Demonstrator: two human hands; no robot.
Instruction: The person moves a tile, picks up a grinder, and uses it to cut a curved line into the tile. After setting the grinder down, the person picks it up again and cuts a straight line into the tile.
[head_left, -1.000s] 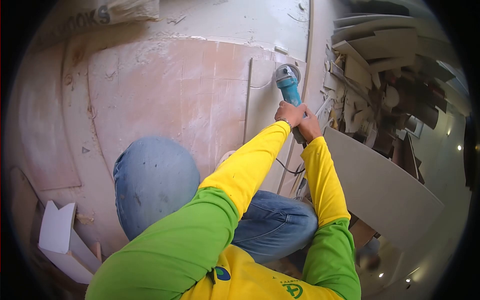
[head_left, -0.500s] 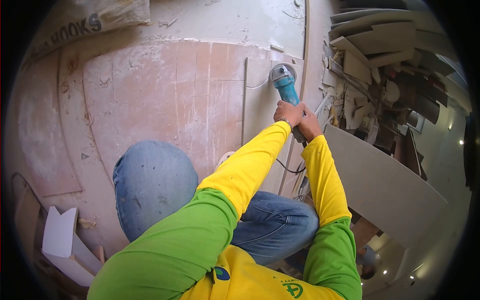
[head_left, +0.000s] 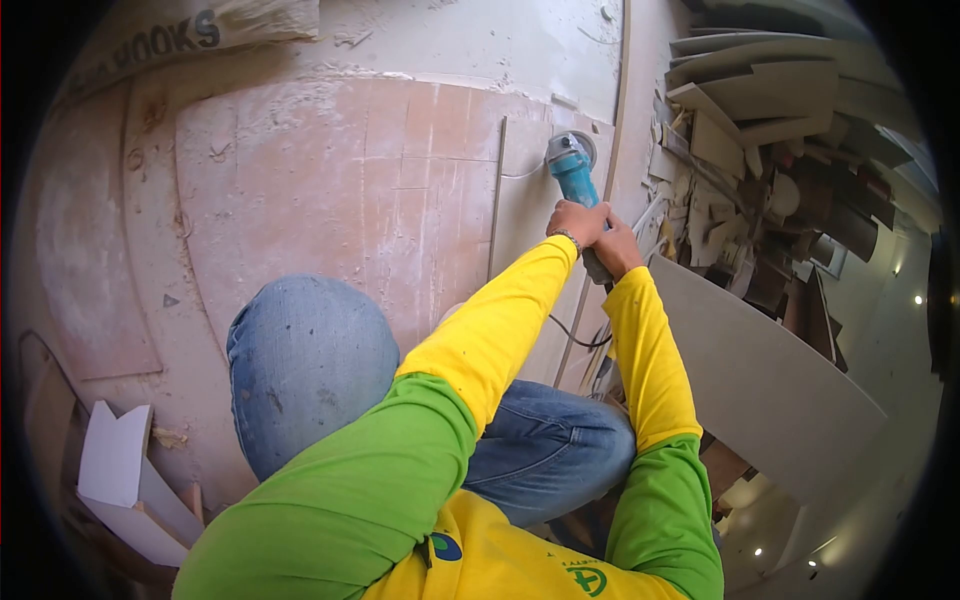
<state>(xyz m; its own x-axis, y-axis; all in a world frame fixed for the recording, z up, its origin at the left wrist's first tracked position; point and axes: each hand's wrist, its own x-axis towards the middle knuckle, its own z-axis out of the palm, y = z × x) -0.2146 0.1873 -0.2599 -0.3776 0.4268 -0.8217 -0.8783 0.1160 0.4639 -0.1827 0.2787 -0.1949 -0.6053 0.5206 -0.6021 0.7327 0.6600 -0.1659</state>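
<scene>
Both of my hands are wrapped round a teal angle grinder (head_left: 575,183), its round disc close over the upper part of a pale tile (head_left: 520,225). My left hand (head_left: 573,220) grips the body nearer the disc. Just behind it, my right hand (head_left: 620,250) is closed round the dark rear handle, with the fingers partly hidden. A thin curved line runs across the tile to the left of the disc. From the handle's end a black cord (head_left: 577,334) loops down beside my knee.
Dusty pinkish boards (head_left: 310,190) cover the floor to the left. A large grey panel (head_left: 760,370) lies to the right, below a heap of broken boards and offcuts (head_left: 760,160). A printed sack (head_left: 220,30) lies at the upper left, a white folded piece (head_left: 115,460) at the lower left.
The view has shifted slightly, and the grinder sits a little further left over the tile. Both hands keep their hold. A person at the lower right is no longer visible.
</scene>
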